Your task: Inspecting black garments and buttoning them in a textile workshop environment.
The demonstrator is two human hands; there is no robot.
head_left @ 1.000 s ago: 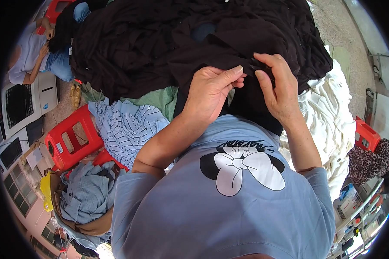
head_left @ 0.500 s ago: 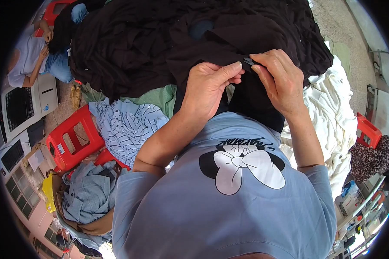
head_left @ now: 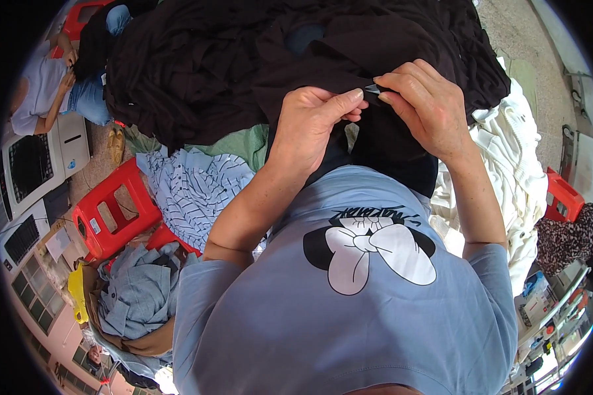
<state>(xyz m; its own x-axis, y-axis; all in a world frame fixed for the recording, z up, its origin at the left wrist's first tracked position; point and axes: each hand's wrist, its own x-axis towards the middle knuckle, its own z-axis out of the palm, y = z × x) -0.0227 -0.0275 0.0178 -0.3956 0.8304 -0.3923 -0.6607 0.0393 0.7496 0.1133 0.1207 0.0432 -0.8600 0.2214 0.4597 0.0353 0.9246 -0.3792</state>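
A large black garment point(head_left: 244, 59) lies heaped in front of me and hangs down toward my chest. My left hand point(head_left: 313, 122) pinches a fold of its fabric between thumb and fingers. My right hand point(head_left: 428, 108) is just to the right, its fingertips closed on a small metal tool point(head_left: 371, 89). The tool's tip touches the fabric next to my left thumb. Most of the tool is hidden in my fingers, so I cannot tell its kind.
A striped blue-and-white cloth point(head_left: 194, 191) and a green cloth point(head_left: 244, 141) lie left of my arm. Further left stand a red plastic stool point(head_left: 109, 217) and a container of blue garments point(head_left: 138, 296). White garments point(head_left: 507, 171) pile at the right. Another person point(head_left: 43, 92) sits top left.
Both hands have shifted slightly up the black garment and drawn closer together. The metal tool's tip now shows between my right fingertips and my left thumb.
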